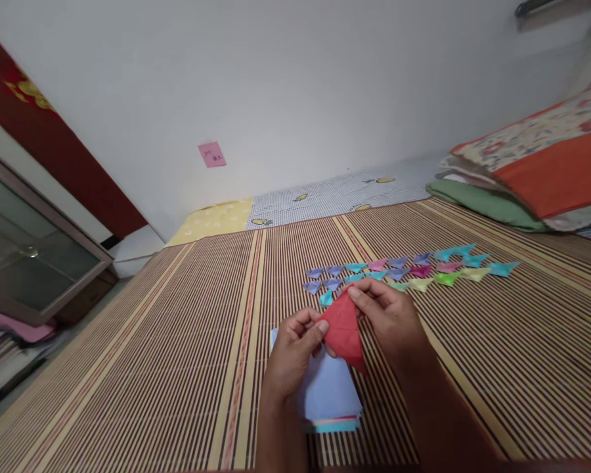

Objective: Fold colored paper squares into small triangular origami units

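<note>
A red sheet of paper (pixel 343 328), folded into a triangle, is held up between my two hands. My left hand (pixel 295 348) pinches its left corner between thumb and fingers. At the top corner, the thumb and fingers of my right hand (pixel 391 322) grip the same paper. Below them lies a stack of coloured paper sheets (pixel 329 391), pale blue on top, with red and turquoise edges showing at the front. Beyond my hands, several small folded paper boats (pixel 421 270) stand in rows, in blue, pink, green and yellow. My hands hide some of them.
A striped bamboo mat (pixel 177 355) covers the bed. Folded bedding (pixel 551 177) is piled at the right. Along the white wall runs a checked cloth (pixel 320 197). A glass-fronted cabinet (pixel 24 243) stands at the left, and a pink note (pixel 211 154) sticks to the wall.
</note>
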A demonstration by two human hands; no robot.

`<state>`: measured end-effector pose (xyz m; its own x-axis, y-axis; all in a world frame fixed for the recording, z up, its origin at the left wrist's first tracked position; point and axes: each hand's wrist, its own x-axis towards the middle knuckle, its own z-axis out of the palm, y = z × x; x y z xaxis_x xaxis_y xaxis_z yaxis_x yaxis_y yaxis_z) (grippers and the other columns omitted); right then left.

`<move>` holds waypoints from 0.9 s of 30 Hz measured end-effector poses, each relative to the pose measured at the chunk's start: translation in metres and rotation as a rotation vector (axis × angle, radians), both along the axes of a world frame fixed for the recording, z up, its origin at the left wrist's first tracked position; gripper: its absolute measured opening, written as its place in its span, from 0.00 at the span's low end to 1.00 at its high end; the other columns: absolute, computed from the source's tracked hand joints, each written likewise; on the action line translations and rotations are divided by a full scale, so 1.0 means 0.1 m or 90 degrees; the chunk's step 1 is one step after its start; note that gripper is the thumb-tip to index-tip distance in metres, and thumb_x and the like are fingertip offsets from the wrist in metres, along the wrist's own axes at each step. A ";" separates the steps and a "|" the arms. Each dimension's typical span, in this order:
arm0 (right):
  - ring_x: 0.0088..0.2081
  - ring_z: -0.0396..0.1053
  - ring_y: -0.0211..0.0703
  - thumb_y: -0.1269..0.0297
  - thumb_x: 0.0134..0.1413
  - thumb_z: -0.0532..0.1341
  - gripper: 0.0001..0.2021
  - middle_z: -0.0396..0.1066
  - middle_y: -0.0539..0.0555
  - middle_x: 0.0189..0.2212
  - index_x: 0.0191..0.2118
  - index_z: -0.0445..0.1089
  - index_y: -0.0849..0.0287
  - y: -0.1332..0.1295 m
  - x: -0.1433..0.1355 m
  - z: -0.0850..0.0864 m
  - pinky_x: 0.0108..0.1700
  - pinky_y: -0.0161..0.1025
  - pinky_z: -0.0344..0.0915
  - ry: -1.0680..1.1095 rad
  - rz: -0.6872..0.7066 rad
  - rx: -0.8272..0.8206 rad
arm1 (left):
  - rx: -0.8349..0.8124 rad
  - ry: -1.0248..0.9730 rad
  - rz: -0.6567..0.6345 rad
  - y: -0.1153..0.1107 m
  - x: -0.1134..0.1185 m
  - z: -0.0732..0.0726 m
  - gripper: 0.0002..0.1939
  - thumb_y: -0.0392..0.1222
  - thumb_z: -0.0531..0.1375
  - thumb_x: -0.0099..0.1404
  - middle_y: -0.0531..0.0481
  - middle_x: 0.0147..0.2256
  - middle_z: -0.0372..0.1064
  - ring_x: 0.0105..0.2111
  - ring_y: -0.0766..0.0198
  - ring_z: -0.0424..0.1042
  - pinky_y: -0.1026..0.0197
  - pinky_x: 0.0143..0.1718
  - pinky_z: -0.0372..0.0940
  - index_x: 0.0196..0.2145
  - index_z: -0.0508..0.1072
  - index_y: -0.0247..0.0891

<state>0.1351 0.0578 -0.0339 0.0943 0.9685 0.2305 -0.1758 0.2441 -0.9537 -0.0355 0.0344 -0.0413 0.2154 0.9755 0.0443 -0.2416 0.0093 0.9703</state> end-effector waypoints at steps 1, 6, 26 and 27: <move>0.25 0.66 0.36 0.58 0.56 0.68 0.09 0.71 0.48 0.23 0.33 0.76 0.58 0.00 0.01 0.01 0.29 0.33 0.63 0.011 -0.030 0.006 | -0.006 -0.016 -0.004 0.01 0.00 -0.01 0.16 0.50 0.69 0.64 0.52 0.18 0.71 0.17 0.71 0.61 0.68 0.21 0.51 0.29 0.73 0.35; 0.27 0.68 0.37 0.56 0.57 0.67 0.10 0.74 0.50 0.27 0.36 0.78 0.58 0.00 0.06 0.05 0.31 0.34 0.66 0.043 -0.054 0.016 | -0.060 -0.162 0.030 0.05 0.01 -0.06 0.17 0.49 0.71 0.61 0.58 0.17 0.67 0.12 0.74 0.62 0.71 0.15 0.44 0.31 0.71 0.35; 0.31 0.72 0.38 0.61 0.52 0.70 0.08 0.75 0.50 0.29 0.37 0.75 0.58 -0.11 -0.15 0.06 0.34 0.36 0.71 -0.044 0.215 0.011 | -0.101 -0.304 0.067 0.04 0.06 0.00 0.19 0.46 0.75 0.53 0.59 0.22 0.68 0.13 0.77 0.55 0.72 0.14 0.50 0.33 0.72 0.35; 0.31 0.72 0.38 0.62 0.52 0.69 0.08 0.75 0.50 0.30 0.37 0.75 0.58 -0.12 -0.15 0.07 0.35 0.36 0.71 -0.046 0.212 0.008 | -0.091 -0.298 0.066 0.04 0.06 0.00 0.19 0.47 0.75 0.53 0.59 0.22 0.68 0.13 0.77 0.56 0.72 0.14 0.50 0.33 0.72 0.36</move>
